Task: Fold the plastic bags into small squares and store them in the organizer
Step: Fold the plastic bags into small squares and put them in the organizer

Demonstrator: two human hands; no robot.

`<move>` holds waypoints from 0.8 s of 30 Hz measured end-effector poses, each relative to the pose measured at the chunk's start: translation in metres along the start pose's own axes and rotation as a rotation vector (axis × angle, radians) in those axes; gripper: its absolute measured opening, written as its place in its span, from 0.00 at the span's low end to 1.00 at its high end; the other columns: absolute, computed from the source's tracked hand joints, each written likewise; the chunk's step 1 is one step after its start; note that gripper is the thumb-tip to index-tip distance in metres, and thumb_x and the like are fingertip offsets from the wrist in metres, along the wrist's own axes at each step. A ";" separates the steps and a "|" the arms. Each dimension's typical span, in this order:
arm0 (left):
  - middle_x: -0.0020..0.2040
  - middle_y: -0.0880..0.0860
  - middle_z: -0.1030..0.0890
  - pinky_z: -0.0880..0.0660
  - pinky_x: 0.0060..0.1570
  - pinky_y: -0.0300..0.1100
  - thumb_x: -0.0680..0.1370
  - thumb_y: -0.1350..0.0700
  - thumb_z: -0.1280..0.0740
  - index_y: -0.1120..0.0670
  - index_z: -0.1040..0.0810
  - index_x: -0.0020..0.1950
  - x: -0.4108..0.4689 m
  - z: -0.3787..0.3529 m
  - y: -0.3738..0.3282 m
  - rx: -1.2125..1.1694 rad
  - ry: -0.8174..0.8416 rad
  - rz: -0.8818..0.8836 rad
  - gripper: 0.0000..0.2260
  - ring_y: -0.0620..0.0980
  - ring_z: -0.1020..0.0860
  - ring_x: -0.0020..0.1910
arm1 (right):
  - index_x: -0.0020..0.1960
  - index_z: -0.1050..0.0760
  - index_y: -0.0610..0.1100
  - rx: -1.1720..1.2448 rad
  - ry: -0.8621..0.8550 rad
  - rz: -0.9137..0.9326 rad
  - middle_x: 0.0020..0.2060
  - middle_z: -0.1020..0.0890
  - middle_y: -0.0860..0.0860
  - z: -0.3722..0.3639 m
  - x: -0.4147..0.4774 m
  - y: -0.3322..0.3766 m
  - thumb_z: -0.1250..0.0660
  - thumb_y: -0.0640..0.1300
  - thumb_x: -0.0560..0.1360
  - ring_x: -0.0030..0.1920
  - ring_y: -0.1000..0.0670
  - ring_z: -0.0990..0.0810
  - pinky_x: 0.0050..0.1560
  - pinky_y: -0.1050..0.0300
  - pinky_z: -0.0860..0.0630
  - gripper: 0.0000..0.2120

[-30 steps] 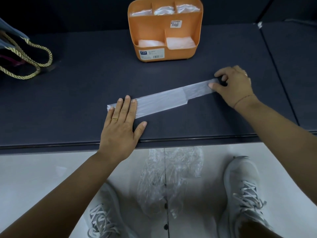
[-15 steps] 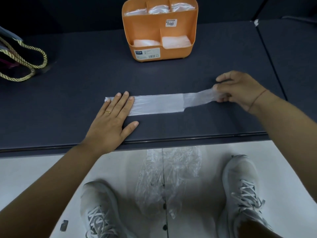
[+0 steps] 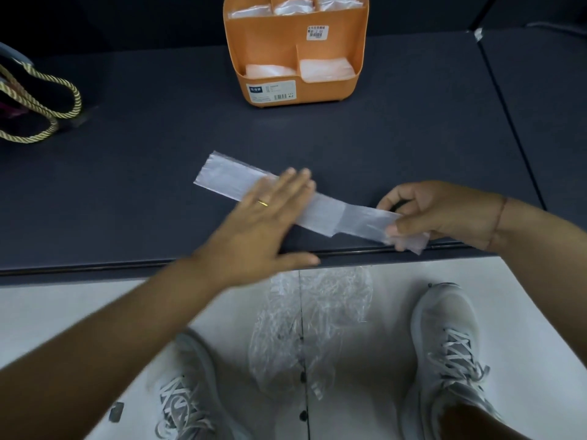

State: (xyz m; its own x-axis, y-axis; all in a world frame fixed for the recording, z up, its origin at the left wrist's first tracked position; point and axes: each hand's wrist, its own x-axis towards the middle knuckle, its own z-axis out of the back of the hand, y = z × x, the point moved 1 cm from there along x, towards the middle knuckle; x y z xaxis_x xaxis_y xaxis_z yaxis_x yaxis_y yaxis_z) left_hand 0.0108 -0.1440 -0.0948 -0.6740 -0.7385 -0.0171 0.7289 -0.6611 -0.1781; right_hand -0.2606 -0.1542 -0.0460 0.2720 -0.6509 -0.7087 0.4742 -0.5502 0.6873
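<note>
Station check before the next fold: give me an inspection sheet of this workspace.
Surface: dark table.
Job's things: bag strip lying slantwise on the table; orange organizer behind it, folded bags in its compartments.
Clutter: rope-handled bag at far left.
Grippers: left hand flat on the strip, blurred; right hand pinches its right end.
Cables: nothing seen.
Surroundings: crumpled plastic on the pale floor between white shoes.

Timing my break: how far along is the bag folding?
Done: folded clear plastic squares sit in the orange plastic organizer. In hand: a clear plastic bag, folded into a long strip on the dark table, left hand flat over it, right hand pinching its end. Left: fold it square, store it, then the crumpled clear bags on the floor.
</note>
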 end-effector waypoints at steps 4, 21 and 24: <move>0.79 0.58 0.41 0.51 0.77 0.46 0.78 0.39 0.42 0.61 0.42 0.78 0.005 -0.011 -0.077 -0.196 -0.153 0.029 0.36 0.53 0.44 0.78 | 0.52 0.26 0.39 0.134 0.070 0.021 0.38 0.16 0.42 -0.011 -0.025 0.001 0.26 0.33 0.68 0.34 0.50 0.18 0.32 0.62 0.22 0.15; 0.43 0.54 0.20 0.26 0.54 0.49 0.78 0.52 0.34 0.46 0.15 0.39 0.005 0.043 -0.059 -1.556 -0.417 0.762 0.11 0.52 0.24 0.45 | 0.72 0.37 0.43 -0.070 0.299 0.521 0.65 0.24 0.47 -0.049 0.031 0.036 0.36 0.25 0.68 0.68 0.51 0.28 0.72 0.52 0.34 0.35; 0.35 0.49 0.20 0.24 0.50 0.43 0.82 0.61 0.38 0.48 0.18 0.31 0.005 0.039 -0.047 -1.625 -0.453 0.894 0.21 0.45 0.23 0.37 | 0.64 0.29 0.42 -0.202 0.109 0.487 0.54 0.18 0.46 -0.061 0.045 0.032 0.28 0.32 0.71 0.56 0.51 0.20 0.64 0.54 0.26 0.23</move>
State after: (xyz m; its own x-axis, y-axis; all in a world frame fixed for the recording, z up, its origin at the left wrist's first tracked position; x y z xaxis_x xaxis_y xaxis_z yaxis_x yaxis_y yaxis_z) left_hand -0.0219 -0.1215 -0.0477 0.0550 -0.8965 -0.4396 -0.1855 0.4234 -0.8867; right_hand -0.1824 -0.1694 -0.0662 0.5813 -0.7416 -0.3349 0.4199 -0.0792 0.9041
